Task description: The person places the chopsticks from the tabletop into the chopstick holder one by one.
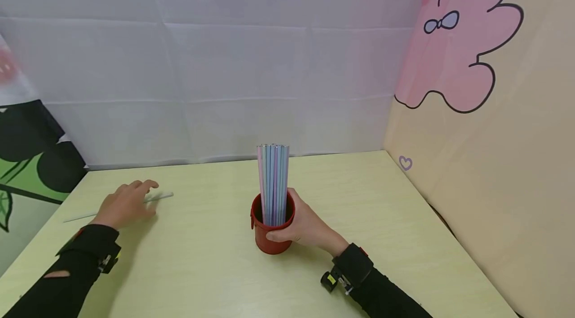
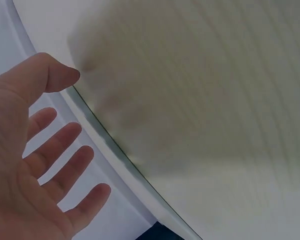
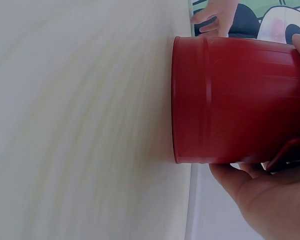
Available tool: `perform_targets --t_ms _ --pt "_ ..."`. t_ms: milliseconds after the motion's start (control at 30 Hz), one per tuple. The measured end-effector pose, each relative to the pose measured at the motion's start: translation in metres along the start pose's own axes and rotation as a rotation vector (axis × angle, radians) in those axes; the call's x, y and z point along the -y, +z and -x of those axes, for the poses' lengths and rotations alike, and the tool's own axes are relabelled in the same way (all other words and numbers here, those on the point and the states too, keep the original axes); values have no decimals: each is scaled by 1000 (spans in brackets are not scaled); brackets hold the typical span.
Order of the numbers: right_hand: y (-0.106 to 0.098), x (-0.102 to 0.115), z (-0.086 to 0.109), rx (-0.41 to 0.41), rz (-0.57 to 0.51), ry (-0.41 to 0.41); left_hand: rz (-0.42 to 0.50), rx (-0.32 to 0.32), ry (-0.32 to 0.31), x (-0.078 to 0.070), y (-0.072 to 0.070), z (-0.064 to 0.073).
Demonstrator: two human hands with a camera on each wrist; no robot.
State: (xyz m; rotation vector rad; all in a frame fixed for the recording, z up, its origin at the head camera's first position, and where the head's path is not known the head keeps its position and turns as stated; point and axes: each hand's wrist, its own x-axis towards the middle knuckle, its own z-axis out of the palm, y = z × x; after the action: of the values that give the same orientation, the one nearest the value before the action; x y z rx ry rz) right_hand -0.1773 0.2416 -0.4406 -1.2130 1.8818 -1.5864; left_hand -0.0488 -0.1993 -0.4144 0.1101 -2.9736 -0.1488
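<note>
A small red bucket (image 1: 266, 242) stands upright on the table, and a bundle of pastel straws (image 1: 273, 183) rises from it. My right hand (image 1: 312, 225) grips the bucket from the right, thumb across its front and the other fingers behind. In the right wrist view the bucket (image 3: 240, 100) fills much of the picture. To the left, one pale straw (image 1: 159, 197) lies on the table, its middle hidden by my left hand (image 1: 127, 205), which hovers over it. The left wrist view shows that hand's fingers (image 2: 70, 170) spread apart with nothing between them.
The pale wooden table (image 1: 202, 268) meets a grey-white cloth backdrop (image 1: 224, 68) at its back edge. A beige panel with a pink cartoon bear (image 1: 453, 53) stands on the right. Dark and green printed shapes (image 1: 31, 153) border the left side.
</note>
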Motion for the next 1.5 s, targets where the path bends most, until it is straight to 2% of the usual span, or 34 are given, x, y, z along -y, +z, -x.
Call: perform_targets --t_ms 200,467,600,700,900,1067,1200,1333,1500 --pt "0 0 0 3 -8 2 -20 23 -10 6 4 2" --pt "0 5 1 4 -4 -7 50 94 -21 2 4 2" --pt "-1 25 9 15 -4 -6 59 100 2 -2 4 4" --pt "-2 36 14 26 -7 -9 45 84 46 -4 6 7" --pt "-4 38 20 41 -6 -9 44 84 91 -17 7 12" --pt "-4 36 23 43 -14 -14 47 84 106 -32 5 12" --pt "-4 26 20 32 -20 -11 45 10 163 -50 -3 6" --pt "-4 10 16 21 -10 -4 65 -85 212 -81 -21 -4" --pt "-5 3 14 20 -5 -11 172 -184 225 -129 -49 -16"
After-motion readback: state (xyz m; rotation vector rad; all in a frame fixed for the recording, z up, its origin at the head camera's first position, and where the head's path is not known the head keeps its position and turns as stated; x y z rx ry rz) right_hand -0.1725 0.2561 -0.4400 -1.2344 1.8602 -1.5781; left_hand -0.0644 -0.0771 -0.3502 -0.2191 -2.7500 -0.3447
